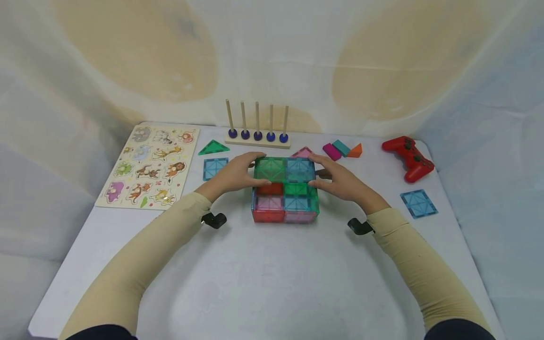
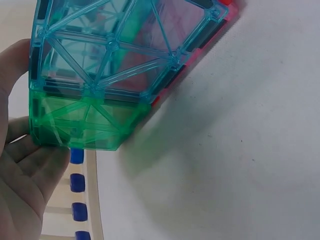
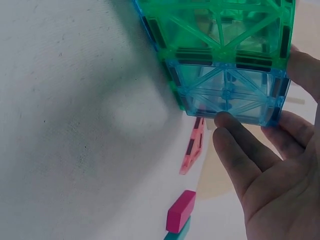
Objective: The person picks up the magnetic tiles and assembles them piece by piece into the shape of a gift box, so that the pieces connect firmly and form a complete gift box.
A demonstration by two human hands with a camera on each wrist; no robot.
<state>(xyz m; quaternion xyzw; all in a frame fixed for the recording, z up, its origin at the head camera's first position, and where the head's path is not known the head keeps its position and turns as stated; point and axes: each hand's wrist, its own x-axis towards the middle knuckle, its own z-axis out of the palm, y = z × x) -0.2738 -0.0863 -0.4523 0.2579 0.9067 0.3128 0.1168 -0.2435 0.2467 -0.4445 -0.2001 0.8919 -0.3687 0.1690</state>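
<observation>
A box of see-through magnetic tiles [image 1: 268, 203] stands on the table, built from red, pink, blue and green squares. Along its far side, a green tile [image 1: 270, 170] and a blue tile [image 1: 300, 170] lie side by side on top. My left hand [image 1: 239, 174] grips the far left corner, thumb on the near edge of the green tile and fingers behind. At the far right corner my right hand [image 1: 340, 181] holds the blue tile's side the same way. In the right wrist view, fingers [image 3: 245, 150] touch the box's blue end; the left wrist view shows its blue side wall [image 2: 112, 45].
An animal puzzle board [image 1: 191, 156] lies at the left. Behind the box are a peg stand [image 1: 257, 140] with blue beads, a green triangle [image 1: 213, 147] and small coloured blocks [image 1: 341, 147]. A blue square [image 1: 215, 167] lies left; a red game controller [image 1: 409, 158] and another blue square [image 1: 418, 203] lie right.
</observation>
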